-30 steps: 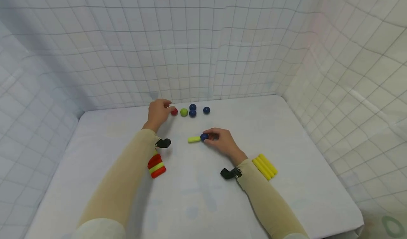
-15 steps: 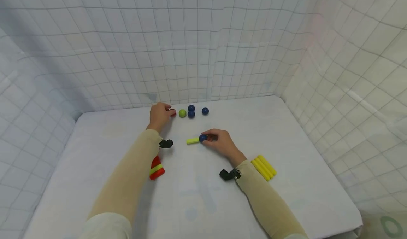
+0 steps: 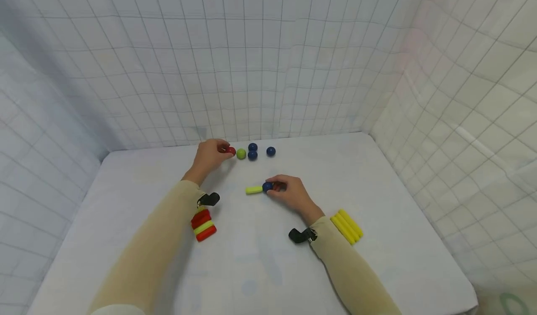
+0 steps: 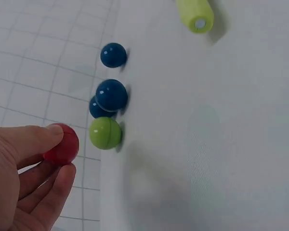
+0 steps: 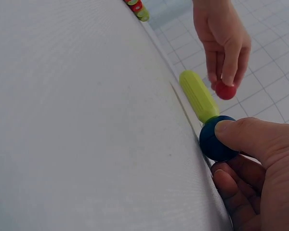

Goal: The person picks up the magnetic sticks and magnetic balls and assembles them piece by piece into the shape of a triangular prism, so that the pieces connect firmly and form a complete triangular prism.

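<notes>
Between thumb and fingers, my left hand (image 3: 209, 156) pinches a red ball (image 4: 62, 145) at the far side of the table. Just right of it lies a green ball (image 4: 105, 133), with a small gap between them in the left wrist view. My right hand (image 3: 294, 194) pinches a dark blue ball (image 5: 218, 138) near the middle of the table. A yellow-green rod (image 5: 198, 97) points left from that ball, its end touching it. The rod's other end shows a silvery disc in the left wrist view.
Several loose blue balls, among them one blue ball (image 3: 271, 151), lie right of the green one. Red and yellow-green rods (image 3: 205, 231) lie side by side near my left forearm. Several yellow rods (image 3: 346, 226) lie beside my right forearm. A gridded cloth (image 3: 260, 72) hangs behind.
My left fingers have closed on the red ball and moved it slightly right, nearer the green ball. My right hand keeps its hold on the blue ball. The head view has tilted a little.
</notes>
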### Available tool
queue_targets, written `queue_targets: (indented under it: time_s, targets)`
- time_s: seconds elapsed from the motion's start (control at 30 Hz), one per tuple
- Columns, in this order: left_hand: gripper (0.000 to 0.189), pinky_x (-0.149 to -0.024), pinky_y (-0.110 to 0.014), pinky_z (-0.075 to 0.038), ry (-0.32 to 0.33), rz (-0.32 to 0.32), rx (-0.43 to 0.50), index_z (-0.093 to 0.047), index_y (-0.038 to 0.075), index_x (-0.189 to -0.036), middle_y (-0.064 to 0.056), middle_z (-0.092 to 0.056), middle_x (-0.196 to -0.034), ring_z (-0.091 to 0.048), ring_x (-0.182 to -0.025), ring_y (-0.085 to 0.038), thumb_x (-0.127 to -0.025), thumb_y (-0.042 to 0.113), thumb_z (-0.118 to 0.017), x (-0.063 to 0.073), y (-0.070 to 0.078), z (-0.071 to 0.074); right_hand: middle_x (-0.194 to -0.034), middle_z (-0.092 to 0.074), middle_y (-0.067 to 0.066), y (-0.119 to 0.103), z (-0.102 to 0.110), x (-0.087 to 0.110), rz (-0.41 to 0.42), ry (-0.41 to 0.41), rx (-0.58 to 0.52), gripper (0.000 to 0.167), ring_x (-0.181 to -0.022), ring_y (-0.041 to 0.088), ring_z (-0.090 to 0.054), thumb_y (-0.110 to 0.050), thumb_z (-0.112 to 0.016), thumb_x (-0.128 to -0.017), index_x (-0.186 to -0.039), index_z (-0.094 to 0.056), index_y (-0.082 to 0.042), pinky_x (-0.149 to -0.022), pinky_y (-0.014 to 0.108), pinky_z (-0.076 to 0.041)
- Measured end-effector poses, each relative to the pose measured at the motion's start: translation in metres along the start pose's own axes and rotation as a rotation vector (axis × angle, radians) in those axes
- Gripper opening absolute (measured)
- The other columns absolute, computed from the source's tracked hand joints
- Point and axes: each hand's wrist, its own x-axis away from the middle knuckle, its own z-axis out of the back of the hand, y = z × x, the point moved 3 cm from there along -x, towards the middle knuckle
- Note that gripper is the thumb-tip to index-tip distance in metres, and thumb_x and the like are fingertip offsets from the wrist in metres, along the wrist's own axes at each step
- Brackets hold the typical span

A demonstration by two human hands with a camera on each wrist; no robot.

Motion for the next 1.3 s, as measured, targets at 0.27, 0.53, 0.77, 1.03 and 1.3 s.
queue_targets:
  time_s: [0.27,0.53,0.77,1.03,1.3]
  targets:
    - [0.034,-0.097,-0.048,-0.058,-0.134,-0.122,0.007,-0.075,0.005,-0.128,-0.009,-0.078,-0.113,-0.072,-0.107,-0.028,-0.098,0.02,-0.083,0.054,0.012,-0.003,-0.095,-0.073,-0.007,0.006,0.006,0.007,-0.019,0.019,0.023,0.028,-0.087,0.012,-0.067,-0.014,-0.087,-0.094,-0.122,-0.081,-0.015,-0.082,0.033,-0.056]
    - [0.034,-0.099,-0.048,-0.058,-0.211,-0.147,-0.001,-0.076,0.004,-0.128,-0.008,-0.078,-0.113,-0.073,-0.106,-0.026,-0.097,0.016,-0.083,0.075,0.008,-0.016,-0.095,-0.073,-0.005,0.007,0.005,0.003,0.003,0.02,0.02,0.027,-0.087,0.014,-0.068,-0.016,-0.087,-0.095,-0.121,-0.081,-0.014,-0.082,0.033,-0.055]
    - [0.034,-0.102,-0.045,-0.057,-0.292,-0.143,-0.022,-0.077,0.005,-0.129,-0.005,-0.078,-0.115,-0.073,-0.105,-0.021,-0.097,0.015,-0.084,0.074,0.008,-0.038,-0.094,-0.073,-0.006,0.007,0.003,0.003,-0.012,0.026,0.023,0.027,-0.086,0.013,-0.067,-0.016,-0.087,-0.095,-0.121,-0.081,-0.015,-0.081,0.033,-0.055]
    - [0.033,-0.1,-0.044,-0.057,-0.307,-0.113,-0.08,-0.078,0.005,-0.125,-0.006,-0.077,-0.112,-0.07,-0.103,-0.023,-0.095,0.014,-0.086,0.077,0.009,-0.039,-0.093,-0.072,-0.005,0.004,-0.001,0.001,-0.014,0.026,0.025,0.025,-0.085,0.013,-0.067,-0.015,-0.086,-0.095,-0.12,-0.081,-0.016,-0.081,0.033,-0.054]
    - [0.033,-0.099,-0.043,-0.057,-0.307,-0.106,-0.088,-0.078,0.005,-0.126,-0.007,-0.077,-0.113,-0.069,-0.103,-0.022,-0.095,0.015,-0.086,0.08,0.006,-0.04,-0.094,-0.072,-0.004,0.002,-0.004,0.001,-0.007,0.017,0.019,0.026,-0.086,0.014,-0.067,-0.015,-0.086,-0.096,-0.121,-0.08,-0.015,-0.082,0.034,-0.055]
